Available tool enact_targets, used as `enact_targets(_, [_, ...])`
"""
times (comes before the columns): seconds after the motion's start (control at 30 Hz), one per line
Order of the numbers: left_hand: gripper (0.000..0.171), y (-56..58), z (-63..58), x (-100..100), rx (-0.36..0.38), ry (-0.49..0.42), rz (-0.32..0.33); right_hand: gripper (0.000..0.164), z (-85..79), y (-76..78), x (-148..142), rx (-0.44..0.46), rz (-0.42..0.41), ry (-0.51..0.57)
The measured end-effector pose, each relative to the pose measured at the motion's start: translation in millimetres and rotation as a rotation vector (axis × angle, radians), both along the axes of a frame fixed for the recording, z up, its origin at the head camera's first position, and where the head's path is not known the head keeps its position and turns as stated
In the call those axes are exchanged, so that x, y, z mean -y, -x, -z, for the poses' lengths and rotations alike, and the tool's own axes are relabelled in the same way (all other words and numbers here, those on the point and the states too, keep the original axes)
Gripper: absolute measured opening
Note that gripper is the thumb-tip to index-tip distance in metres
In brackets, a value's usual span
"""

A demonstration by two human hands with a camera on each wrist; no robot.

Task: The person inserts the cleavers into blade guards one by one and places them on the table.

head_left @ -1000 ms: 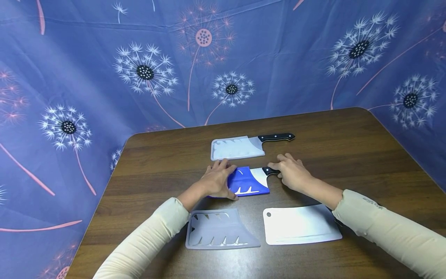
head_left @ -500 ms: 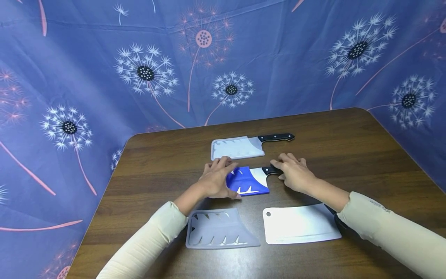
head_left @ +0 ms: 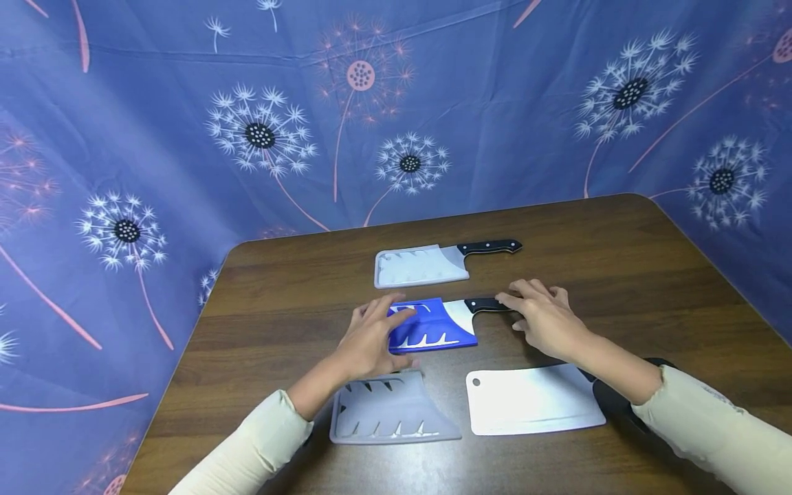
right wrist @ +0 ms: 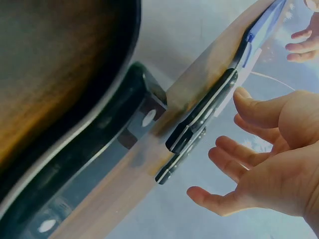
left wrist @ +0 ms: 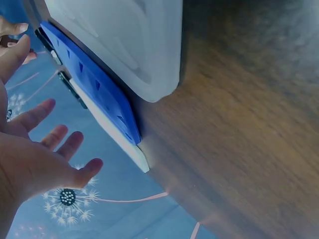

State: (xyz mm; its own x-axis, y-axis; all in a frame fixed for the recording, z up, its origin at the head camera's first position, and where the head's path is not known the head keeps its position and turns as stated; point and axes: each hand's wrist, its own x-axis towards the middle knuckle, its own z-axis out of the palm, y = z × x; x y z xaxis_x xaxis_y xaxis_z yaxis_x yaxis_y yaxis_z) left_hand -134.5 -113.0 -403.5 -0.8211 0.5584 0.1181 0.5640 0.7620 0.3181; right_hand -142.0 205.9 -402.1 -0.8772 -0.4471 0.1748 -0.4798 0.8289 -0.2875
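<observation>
A cleaver in a blue blade cover (head_left: pixel 433 326) lies mid-table, its black handle (head_left: pixel 485 304) pointing right. My left hand (head_left: pixel 370 338) hovers by the cover's left end, fingers spread and holding nothing. Over the handle's end is my right hand (head_left: pixel 547 322), fingers loosely bent; in the right wrist view a gap shows between its fingertips and the handle (right wrist: pixel 207 109). Nearer me, a bare cleaver (head_left: pixel 535 400) lies on the right, its handle mostly hidden under my right forearm. Left of it sits an empty translucent grey blade cover (head_left: pixel 396 416), partly behind my left hand.
Farther back lies another cleaver in a whitish cover (head_left: pixel 421 267), its black handle also to the right. Everything rests on a brown wooden table (head_left: pixel 278 289) with rounded corners. A blue dandelion-print cloth (head_left: pixel 495 124) hangs behind the table.
Both hands have come away from the blue-covered cleaver: my left moved left and toward me, my right moved right. The cleaver has stayed in nearly the same place.
</observation>
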Motion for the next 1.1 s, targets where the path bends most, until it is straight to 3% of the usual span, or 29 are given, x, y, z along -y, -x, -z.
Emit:
enact_targets(0.43, [0.078,-32.4,-0.2,7.3,-0.116,0.018,0.074,0.054,-2.0,-28.6,-19.3,-0.119,0.011,0.045])
enact_targets(0.63, [0.083,-45.5,2.2,14.7,-0.094,0.046,0.049,0.055,-5.7,-37.5,-27.7,-0.126,0.032,0.038])
enact_targets(0.8, [0.093,-55.7,5.5,19.6,-0.035,0.093,0.015,0.058,-8.2,-43.4,-34.6,-0.096,0.043,0.02])
enact_targets(1.1, [0.112,-65.7,11.2,22.9,0.062,0.178,-0.032,0.063,-11.3,-50.1,-47.4,0.073,0.087,-0.009])
